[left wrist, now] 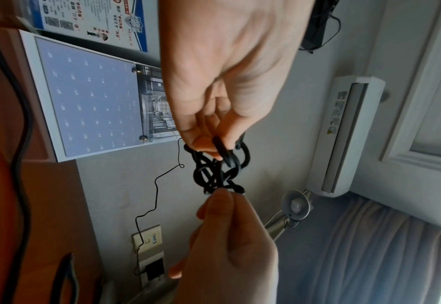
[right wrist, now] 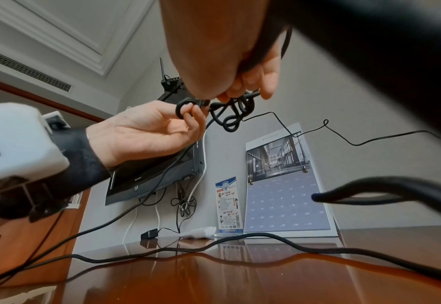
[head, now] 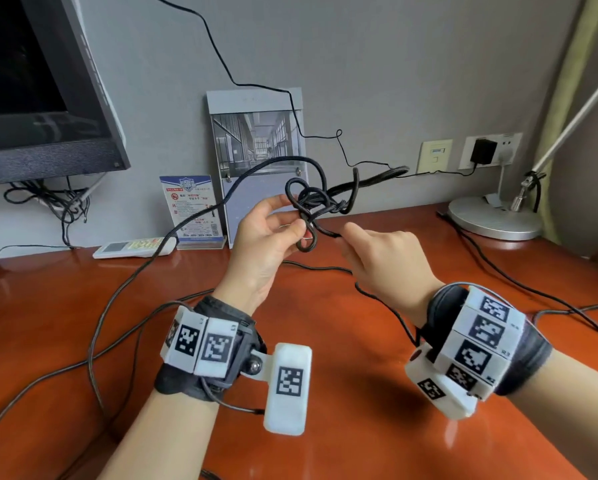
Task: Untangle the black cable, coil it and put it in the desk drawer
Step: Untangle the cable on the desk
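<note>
Above the desk (head: 325, 393), my left hand (head: 263, 244) pinches a loop of the black cable (head: 313, 199); my right hand (head: 384, 258) pinches a strand beside it; the knot looks still tight; coiling and stowing in the unseen drawer remain.

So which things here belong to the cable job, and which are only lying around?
Job: black cable, knotted, pinched by the left hand and right hand.

Lying about: remote control, calendar, blue card, lamp base, monitor.
</note>
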The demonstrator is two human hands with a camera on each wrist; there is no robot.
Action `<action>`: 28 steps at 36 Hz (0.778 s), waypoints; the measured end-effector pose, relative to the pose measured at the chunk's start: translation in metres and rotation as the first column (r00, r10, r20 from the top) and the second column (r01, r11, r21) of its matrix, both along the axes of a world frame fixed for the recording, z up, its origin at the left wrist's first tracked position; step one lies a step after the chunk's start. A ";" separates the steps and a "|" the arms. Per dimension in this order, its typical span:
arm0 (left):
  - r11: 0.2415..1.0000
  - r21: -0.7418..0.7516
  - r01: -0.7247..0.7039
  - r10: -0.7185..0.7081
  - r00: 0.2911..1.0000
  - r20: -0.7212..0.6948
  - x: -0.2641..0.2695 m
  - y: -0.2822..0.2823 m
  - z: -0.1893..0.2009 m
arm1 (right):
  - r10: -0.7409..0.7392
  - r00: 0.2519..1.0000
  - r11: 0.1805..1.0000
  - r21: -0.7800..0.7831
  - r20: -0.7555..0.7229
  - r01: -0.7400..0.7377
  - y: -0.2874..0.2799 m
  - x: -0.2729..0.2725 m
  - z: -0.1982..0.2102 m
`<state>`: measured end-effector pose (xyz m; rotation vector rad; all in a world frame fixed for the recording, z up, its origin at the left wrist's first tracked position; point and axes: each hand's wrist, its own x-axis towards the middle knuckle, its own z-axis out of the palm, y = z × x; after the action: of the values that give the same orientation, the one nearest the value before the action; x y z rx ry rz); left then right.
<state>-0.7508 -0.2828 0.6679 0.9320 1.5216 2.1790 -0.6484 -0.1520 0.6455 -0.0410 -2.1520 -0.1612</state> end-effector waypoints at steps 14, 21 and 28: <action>0.978 0.077 0.196 -0.210 0.907 0.366 -0.003 -0.001 0.002 | 0.094 0.985 0.990 0.120 -0.145 -0.076 -0.003 -0.018 0.001; 0.995 -0.096 0.019 0.017 0.934 0.356 -0.007 0.003 -0.002 | -0.097 0.995 0.974 0.209 0.031 0.088 -0.007 -0.026 0.008; 0.966 -0.229 -0.123 0.165 0.970 0.176 -0.010 0.003 -0.009 | 0.104 0.967 0.940 0.293 0.232 -0.172 -0.007 -0.032 0.060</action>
<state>-0.7609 -0.2798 0.6588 0.5375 1.7333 2.0747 -0.6801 -0.1586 0.7056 0.3248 -2.3083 -0.4389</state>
